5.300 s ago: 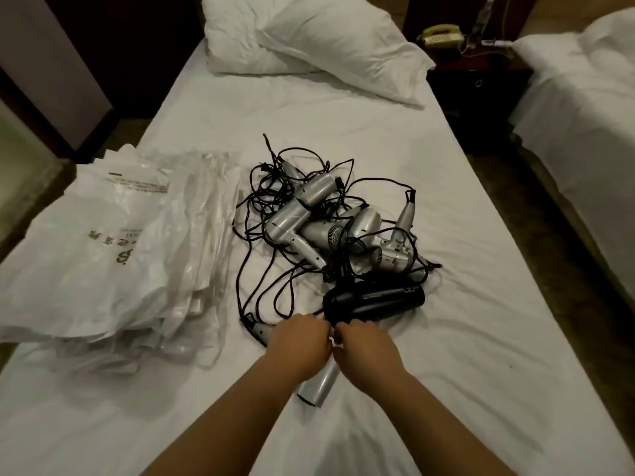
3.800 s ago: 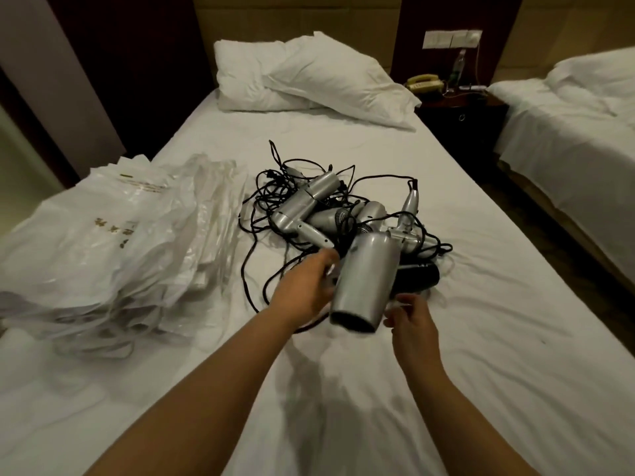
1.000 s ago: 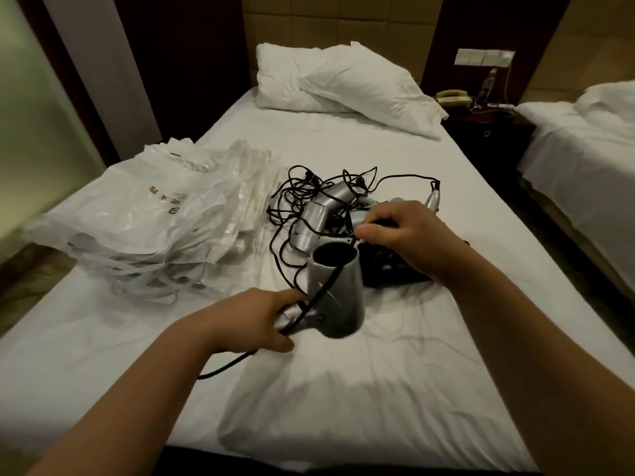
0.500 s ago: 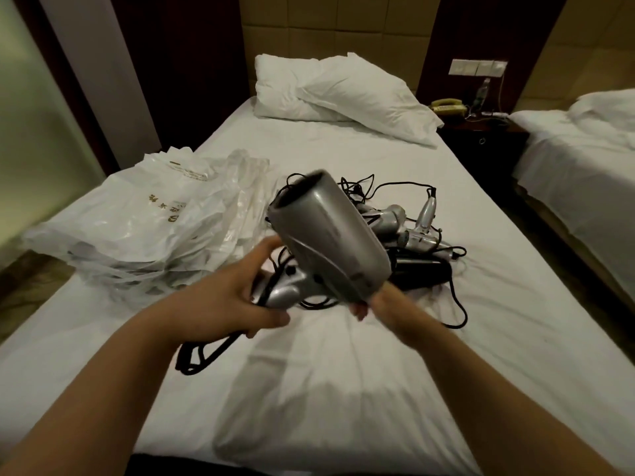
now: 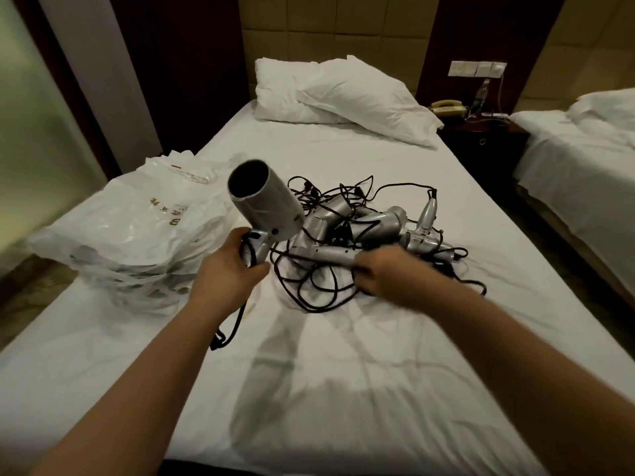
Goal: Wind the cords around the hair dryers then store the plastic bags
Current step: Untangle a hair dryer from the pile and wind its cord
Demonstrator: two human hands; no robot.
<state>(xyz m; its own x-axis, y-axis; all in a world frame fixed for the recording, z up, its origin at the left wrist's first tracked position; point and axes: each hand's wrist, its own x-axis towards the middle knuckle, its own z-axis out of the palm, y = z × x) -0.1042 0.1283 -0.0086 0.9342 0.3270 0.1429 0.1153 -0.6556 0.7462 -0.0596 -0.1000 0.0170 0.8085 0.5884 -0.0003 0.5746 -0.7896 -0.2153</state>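
Barely begun, by my judgement. The left hand (image 5: 229, 269) grips a silver hair dryer (image 5: 263, 201) by its handle, cord dangling unwound. The blurred right hand (image 5: 385, 271) seems to pinch cord (image 5: 319, 290) at the tangled dryer pile (image 5: 371, 228). Plastic bags (image 5: 130, 235) lie unstored, far left.

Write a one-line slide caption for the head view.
Left hand holds a silver hair dryer up by its handle; right hand reaches into the tangled cords on the bed.
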